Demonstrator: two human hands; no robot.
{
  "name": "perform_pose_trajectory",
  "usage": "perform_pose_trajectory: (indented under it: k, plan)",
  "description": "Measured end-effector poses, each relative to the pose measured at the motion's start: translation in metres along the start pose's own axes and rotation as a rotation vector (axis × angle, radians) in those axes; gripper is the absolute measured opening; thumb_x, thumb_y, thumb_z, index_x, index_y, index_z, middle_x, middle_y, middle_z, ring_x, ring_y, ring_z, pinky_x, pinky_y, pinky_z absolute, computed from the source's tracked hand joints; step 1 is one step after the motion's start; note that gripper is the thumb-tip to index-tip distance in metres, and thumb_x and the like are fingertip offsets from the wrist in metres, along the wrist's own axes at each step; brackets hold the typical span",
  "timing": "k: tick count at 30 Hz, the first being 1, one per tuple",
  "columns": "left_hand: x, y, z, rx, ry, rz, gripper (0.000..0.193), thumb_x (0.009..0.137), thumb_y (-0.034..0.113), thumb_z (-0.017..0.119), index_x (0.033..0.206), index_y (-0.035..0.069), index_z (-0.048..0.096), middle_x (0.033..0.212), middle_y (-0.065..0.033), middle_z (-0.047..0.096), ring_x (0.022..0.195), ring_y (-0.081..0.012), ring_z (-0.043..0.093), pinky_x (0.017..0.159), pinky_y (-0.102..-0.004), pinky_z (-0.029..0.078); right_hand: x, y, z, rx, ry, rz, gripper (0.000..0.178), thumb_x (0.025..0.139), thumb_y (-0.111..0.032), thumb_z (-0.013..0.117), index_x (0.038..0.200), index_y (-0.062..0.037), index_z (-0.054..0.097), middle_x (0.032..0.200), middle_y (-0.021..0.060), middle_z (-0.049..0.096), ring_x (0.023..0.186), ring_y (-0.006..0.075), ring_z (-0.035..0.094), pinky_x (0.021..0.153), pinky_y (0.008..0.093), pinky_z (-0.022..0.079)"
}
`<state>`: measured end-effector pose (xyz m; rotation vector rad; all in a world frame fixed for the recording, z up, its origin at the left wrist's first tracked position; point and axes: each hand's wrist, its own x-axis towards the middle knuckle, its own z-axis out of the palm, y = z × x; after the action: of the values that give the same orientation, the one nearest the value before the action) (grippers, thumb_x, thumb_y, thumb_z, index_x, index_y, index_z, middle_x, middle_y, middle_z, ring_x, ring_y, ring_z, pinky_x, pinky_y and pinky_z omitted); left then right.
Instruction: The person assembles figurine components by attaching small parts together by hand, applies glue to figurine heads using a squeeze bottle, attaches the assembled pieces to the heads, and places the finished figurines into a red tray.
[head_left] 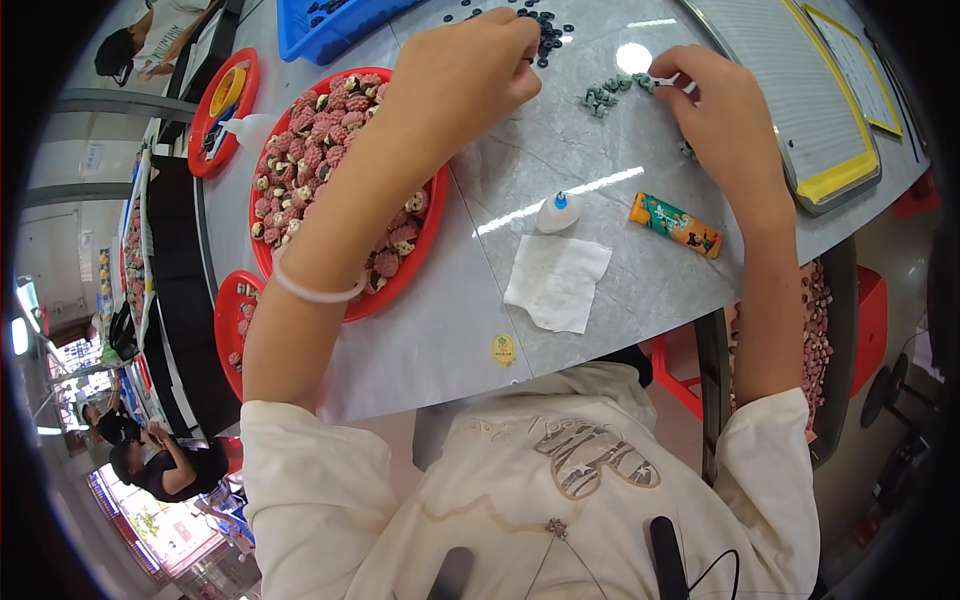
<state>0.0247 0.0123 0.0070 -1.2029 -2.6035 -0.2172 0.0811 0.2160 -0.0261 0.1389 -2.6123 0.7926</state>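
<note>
My left hand (pixel 465 75) is closed over the far part of the grey table, beside a scatter of small dark blue ring-like pieces (pixel 548 38). Its fingertips are turned away, so what they hold is hidden. At the far right my right hand (pixel 718 105) pinches a small grey-green piece between thumb and fingers. More of these grey-green pieces (pixel 602 97) lie in a loose row to the left of its fingertips. Under my left forearm stands a big red tray (pixel 437 215) heaped with pink, white and dark shell-like pieces (pixel 318 140).
Nearer me are a small white bottle with blue tip (pixel 557 213), a white tissue (pixel 558 283) and an orange-green tube (pixel 676 225). A blue bin (pixel 335 35) is at the far left, smaller red trays (pixel 228 330) at left, a yellow-edged tray (pixel 840 180) at right.
</note>
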Motion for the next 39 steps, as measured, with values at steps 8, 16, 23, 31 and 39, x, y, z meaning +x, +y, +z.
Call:
perform_pose_trajectory:
  k: [8,16,23,31,39]
  plan:
    - [-0.070,0.026,-0.057,-0.635,-0.005,-0.424,0.012,0.072,0.005,0.055,0.083,0.000,0.054,0.074,0.0003,0.054,0.058,-0.0036,0.045,0.050,-0.0175,0.035,-0.003,-0.009,-0.008,0.261,-0.038,0.012,0.012,0.074,-0.003,0.053,0.086,-0.0014,0.057,0.076,0.0037,0.059,0.071,0.0116,0.056,0.065,0.0239,0.044]
    - [-0.124,0.079,-0.063,-1.411,0.251,-0.603,0.017,0.074,0.010,0.052,0.085,-0.003,0.048,0.077,-0.0089,0.048,0.055,-0.0086,0.044,0.042,-0.0169,0.035,-0.067,-0.056,-0.053,0.983,-0.115,0.150,0.019,0.076,-0.007,0.052,0.094,0.0010,0.054,0.094,0.0117,0.051,0.067,0.0100,0.052,0.059,0.0198,0.043]
    - [-0.132,0.098,-0.044,-1.268,0.420,-0.488,0.015,0.074,0.006,0.054,0.085,-0.003,0.049,0.079,-0.0103,0.048,0.060,-0.0104,0.047,0.045,-0.0188,0.037,-0.099,-0.103,-0.022,1.280,-0.272,0.039,0.019,0.074,-0.006,0.059,0.090,0.0020,0.052,0.088,0.0145,0.048,0.066,0.0122,0.052,0.050,0.0167,0.043]
    - [-0.133,0.104,-0.041,-0.770,0.586,-0.217,0.016,0.071,-0.006,0.053,0.087,-0.004,0.053,0.083,-0.0135,0.050,0.069,-0.0143,0.049,0.058,-0.0207,0.040,-0.105,-0.119,-0.011,1.418,-0.170,0.137,0.019,0.073,-0.002,0.061,0.089,0.0040,0.051,0.086,0.0151,0.050,0.068,0.0153,0.054,0.054,0.0190,0.048]
    - [-0.138,0.111,-0.045,-1.249,0.452,-0.488,0.014,0.076,0.009,0.054,0.086,-0.001,0.052,0.083,-0.0121,0.049,0.066,-0.0133,0.047,0.056,-0.0204,0.039,-0.108,-0.126,-0.018,1.473,-0.174,0.281,0.018,0.069,0.003,0.062,0.083,0.0025,0.051,0.087,0.0152,0.053,0.072,0.0156,0.054,0.060,0.0227,0.047]
